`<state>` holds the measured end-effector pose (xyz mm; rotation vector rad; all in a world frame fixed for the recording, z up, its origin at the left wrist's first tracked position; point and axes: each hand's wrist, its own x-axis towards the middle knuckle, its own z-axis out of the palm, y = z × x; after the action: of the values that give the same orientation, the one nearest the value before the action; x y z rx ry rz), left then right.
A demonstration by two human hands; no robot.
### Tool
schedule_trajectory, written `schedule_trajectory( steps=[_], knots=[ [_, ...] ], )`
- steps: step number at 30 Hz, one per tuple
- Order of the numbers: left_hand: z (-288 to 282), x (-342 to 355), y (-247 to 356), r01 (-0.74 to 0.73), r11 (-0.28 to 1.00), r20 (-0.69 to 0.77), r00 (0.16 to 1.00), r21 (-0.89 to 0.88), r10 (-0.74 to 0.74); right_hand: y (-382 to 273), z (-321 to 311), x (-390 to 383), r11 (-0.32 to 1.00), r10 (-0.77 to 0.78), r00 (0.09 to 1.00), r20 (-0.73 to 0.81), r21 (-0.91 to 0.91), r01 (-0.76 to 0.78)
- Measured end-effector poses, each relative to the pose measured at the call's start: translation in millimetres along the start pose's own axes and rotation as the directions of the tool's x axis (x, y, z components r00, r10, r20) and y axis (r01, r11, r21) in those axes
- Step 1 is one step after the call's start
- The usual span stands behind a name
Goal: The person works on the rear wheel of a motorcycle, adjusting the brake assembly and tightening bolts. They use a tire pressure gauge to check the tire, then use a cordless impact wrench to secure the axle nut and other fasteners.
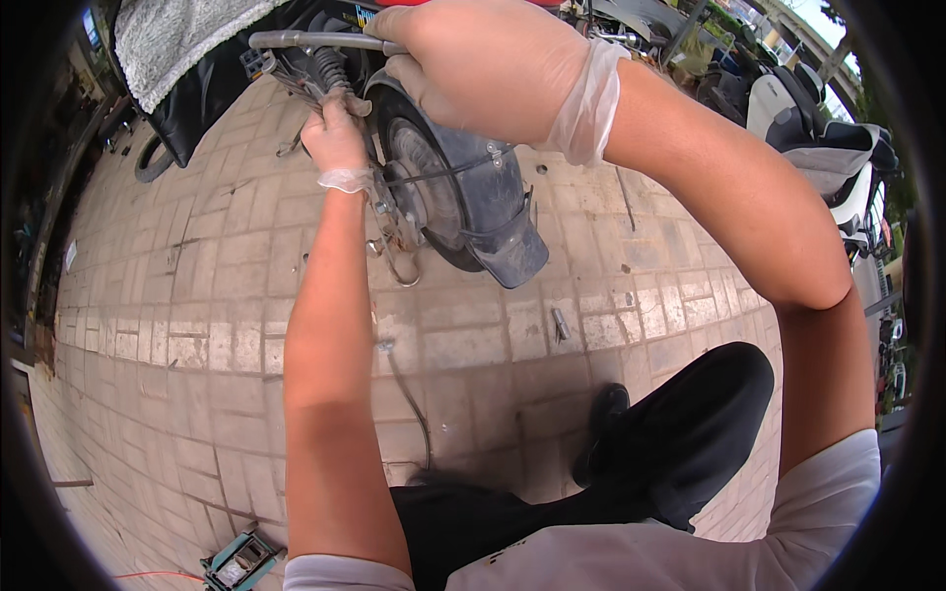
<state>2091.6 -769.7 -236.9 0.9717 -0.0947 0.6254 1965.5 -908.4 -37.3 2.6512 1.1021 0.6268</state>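
My right hand, in a clear glove, grips a long metal bar reaching left across the top of a shock absorber. My gloved left hand is closed on metal at the shock's lower part; exactly which piece is hard to make out. Beside it are a dusty rear wheel with a dark mudguard, a thin dark cable across them, and a metal bracket hanging low. A vehicle's black body with a grey fleece cover is at upper left.
A short metal piece and a cable lie on the paved ground. A green floor jack with an orange hose sits at lower left, a loose tyre at upper left. Parked scooters line the right.
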Motion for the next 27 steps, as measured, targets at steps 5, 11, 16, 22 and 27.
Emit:
schedule_trajectory(
  steps=[5, 11, 16, 22, 27],
  knots=[
    [2, -2, -2, -0.021, 0.999, -0.065, 0.998, 0.027, 0.022, 5, 8, 1, 0.978, 0.016, 0.996, -0.088, 0.209, 0.003],
    [5, -1, -2, -0.006, 1.0, -0.107, 0.994, 0.019, 0.008, 13, -11, -6, 0.959, -0.026, 0.981, -0.192, 0.274, 0.079],
    [3, 1, -3, -0.286, 0.918, 0.034, 0.957, 0.276, 0.288, 14, -3, 3, 0.978, -0.108, 0.993, -0.049, 0.173, 0.115],
    [-6, 0, -7, 0.024, 0.986, -0.06, 0.998, 0.162, -0.015, -3, 3, 6, 0.98, -0.023, 0.999, 0.04, 0.199, 0.015],
    [-10, 1, -16, -0.112, 0.987, 0.019, 0.994, 0.114, 0.111, -9, -7, 2, 0.96, 0.005, 0.98, -0.197, 0.275, 0.05]
  ],
)
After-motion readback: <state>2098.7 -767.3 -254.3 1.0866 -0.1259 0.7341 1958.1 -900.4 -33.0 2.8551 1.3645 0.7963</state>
